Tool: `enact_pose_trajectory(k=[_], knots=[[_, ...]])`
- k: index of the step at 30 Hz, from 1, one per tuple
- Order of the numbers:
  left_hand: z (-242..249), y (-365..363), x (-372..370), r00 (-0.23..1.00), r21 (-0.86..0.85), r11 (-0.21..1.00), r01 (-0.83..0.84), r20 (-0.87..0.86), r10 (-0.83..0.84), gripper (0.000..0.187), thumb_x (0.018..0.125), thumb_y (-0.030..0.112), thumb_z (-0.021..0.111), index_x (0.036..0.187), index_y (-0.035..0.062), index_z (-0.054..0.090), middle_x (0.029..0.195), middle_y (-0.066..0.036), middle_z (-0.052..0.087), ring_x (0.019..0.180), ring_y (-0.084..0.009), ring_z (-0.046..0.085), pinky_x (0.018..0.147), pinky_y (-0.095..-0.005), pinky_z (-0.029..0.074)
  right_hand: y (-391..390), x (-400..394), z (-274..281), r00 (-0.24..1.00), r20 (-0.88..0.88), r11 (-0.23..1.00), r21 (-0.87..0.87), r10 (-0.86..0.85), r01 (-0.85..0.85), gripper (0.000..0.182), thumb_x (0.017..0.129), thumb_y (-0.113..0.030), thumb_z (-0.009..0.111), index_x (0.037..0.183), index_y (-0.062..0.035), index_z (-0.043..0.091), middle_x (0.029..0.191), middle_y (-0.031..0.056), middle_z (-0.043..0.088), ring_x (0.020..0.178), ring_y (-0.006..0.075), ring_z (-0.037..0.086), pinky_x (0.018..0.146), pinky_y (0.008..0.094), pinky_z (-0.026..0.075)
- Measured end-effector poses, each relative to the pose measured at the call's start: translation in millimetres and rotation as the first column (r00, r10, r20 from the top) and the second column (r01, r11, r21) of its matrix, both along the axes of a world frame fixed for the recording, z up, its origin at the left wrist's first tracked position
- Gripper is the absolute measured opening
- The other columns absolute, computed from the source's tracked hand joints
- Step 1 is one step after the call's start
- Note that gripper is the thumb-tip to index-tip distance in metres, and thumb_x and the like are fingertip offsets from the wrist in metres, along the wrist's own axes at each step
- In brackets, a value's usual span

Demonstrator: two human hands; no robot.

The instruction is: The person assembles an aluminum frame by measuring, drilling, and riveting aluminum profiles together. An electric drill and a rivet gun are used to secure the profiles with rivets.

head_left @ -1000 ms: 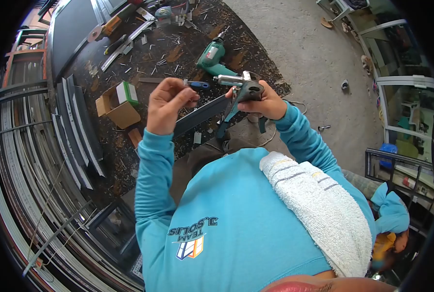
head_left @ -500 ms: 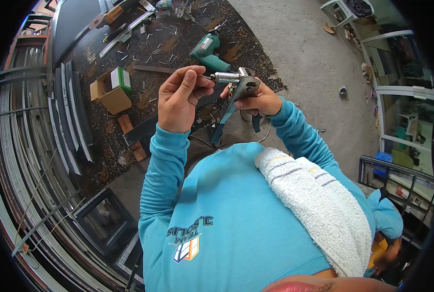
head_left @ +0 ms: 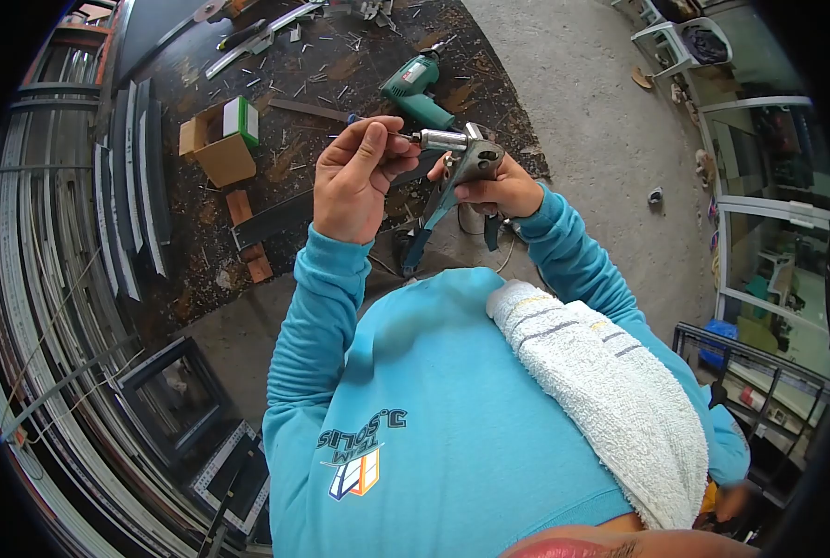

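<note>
Hand riveter [head_left: 480, 160]: gripped by right hand [head_left: 510, 192].
Left hand [head_left: 353, 182]: fingertips pinching a slender piece [head_left: 400, 137].
Nose [head_left: 443, 139]: apparently loading; next wants alignment.

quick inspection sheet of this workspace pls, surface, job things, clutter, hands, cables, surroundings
Surface: dark workbench, worn, with brown patches.
Job's things: hand riveter with blue handles, held up; a thin pin at its nose.
Clutter: green drill, open cardboard box and scattered metal bits on the bench.
Hands: left hand pinches at the pin; right hand grips the riveter.
Cables: thin cable near the lower handles; where it leads cannot be told.
Surroundings: concrete floor, long metal profiles stacked at left, white chair at upper right, another person partly visible at lower right.
</note>
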State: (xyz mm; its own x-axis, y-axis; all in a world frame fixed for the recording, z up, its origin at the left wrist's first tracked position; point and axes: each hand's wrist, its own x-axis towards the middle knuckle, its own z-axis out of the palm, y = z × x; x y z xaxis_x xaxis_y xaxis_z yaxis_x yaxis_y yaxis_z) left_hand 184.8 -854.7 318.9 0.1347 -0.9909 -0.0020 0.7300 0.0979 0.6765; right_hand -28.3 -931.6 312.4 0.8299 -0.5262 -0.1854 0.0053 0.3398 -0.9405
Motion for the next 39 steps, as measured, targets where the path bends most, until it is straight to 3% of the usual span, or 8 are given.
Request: enact_pose_trajectory(k=[8,13,17,21,25,28,35,39], knots=[[-12,20,-16,0.768,0.013,0.967,-0.256,0.610,0.195,0.028,0.100,0.018,0.052,0.114,-0.0036,0.063,0.098,-0.009,0.068,0.087,-0.0145,0.065,0.080,-0.0296,0.055,4,6,-6,0.966,-0.260,0.848,-0.514,-0.009,-0.130,0.036,0.077,-0.012,0.073,0.111,-0.0028,0.065,0.080,0.0038,0.065,0.069,0.0188,0.062,0.067,0.0312,0.053],[-67,85,-41,0.979,0.503,0.840,0.205,-0.118,-0.168,0.032,0.101,0.026,0.050,0.106,-0.0016,0.066,0.098,-0.010,0.068,0.089,-0.0176,0.066,0.082,-0.0325,0.055,7,-20,24,0.751,-0.658,0.519,-0.628,0.042,-0.580,0.045,0.067,-0.007,0.075,0.111,-0.0016,0.065,0.091,0.0151,0.067,0.087,0.0322,0.066,0.079,0.0377,0.054],[-88,100,-29,0.823,0.469,0.755,0.457,0.097,-0.559,0.028,0.101,0.025,0.050,0.097,0.0028,0.066,0.089,-0.003,0.065,0.074,-0.0118,0.060,0.069,-0.0265,0.051,14,-24,18,0.681,-0.680,0.551,-0.469,0.272,-0.690,0.042,0.066,-0.005,0.073,0.107,-0.0006,0.064,0.092,0.0151,0.066,0.084,0.0311,0.066,0.074,0.0377,0.054],[-66,100,-21,0.544,0.089,0.996,0.027,0.835,-0.089,0.012,0.093,0.010,0.061,0.093,-0.0007,0.064,0.078,-0.006,0.062,0.067,-0.0129,0.058,0.060,-0.0282,0.048,8,-17,1,0.689,-0.580,0.743,-0.203,0.434,-0.638,0.037,0.073,-0.006,0.072,0.108,0.0005,0.063,0.093,0.0105,0.067,0.078,0.0210,0.064,0.072,0.0351,0.053],[-74,79,1,0.066,-0.462,0.887,0.024,0.886,0.460,0.011,0.086,0.006,0.067,0.093,-0.0023,0.065,0.078,-0.009,0.062,0.069,-0.0218,0.061,0.062,-0.0311,0.050,-5,-4,-48,0.774,-0.290,0.825,0.152,0.563,-0.544,0.030,0.079,-0.012,0.071,0.107,-0.0027,0.066,0.087,0.0037,0.068,0.050,0.0064,0.051,0.044,0.0224,0.040],[-101,85,-6,0.904,0.289,0.954,-0.079,0.424,-0.053,0.022,0.096,0.020,0.059,0.090,-0.0002,0.065,0.078,-0.005,0.062,0.069,-0.0156,0.060,0.059,-0.0289,0.049,-7,8,-65,0.755,-0.350,0.832,0.234,0.555,-0.503,0.025,0.081,-0.011,0.067,0.105,-0.0027,0.066,0.088,0.0057,0.069,0.045,0.0045,0.048,0.039,0.0204,0.037],[-105,92,16,0.925,0.478,0.803,0.356,-0.058,-0.376,0.030,0.101,0.032,0.049,0.086,0.0074,0.056,0.075,0.001,0.053,0.066,-0.0097,0.051,0.060,-0.0226,0.040,10,13,-68,0.706,-0.440,0.826,0.195,0.556,-0.529,0.024,0.081,-0.021,0.072,0.100,-0.0056,0.069,0.072,0.0009,0.063,0.045,0.0063,0.049,0.042,0.0204,0.039],[-115,94,14,0.833,0.291,0.953,0.083,0.505,-0.227,0.018,0.100,0.021,0.052,0.094,0.0049,0.057,0.081,0.001,0.053,0.070,-0.0085,0.049,0.066,-0.0222,0.041,15,18,-60,0.702,-0.461,0.839,0.338,0.543,-0.427,0.031,0.081,-0.015,0.066,0.111,-0.0052,0.065,0.095,0.0074,0.067,0.064,0.0110,0.058,0.054,0.0249,0.047]])
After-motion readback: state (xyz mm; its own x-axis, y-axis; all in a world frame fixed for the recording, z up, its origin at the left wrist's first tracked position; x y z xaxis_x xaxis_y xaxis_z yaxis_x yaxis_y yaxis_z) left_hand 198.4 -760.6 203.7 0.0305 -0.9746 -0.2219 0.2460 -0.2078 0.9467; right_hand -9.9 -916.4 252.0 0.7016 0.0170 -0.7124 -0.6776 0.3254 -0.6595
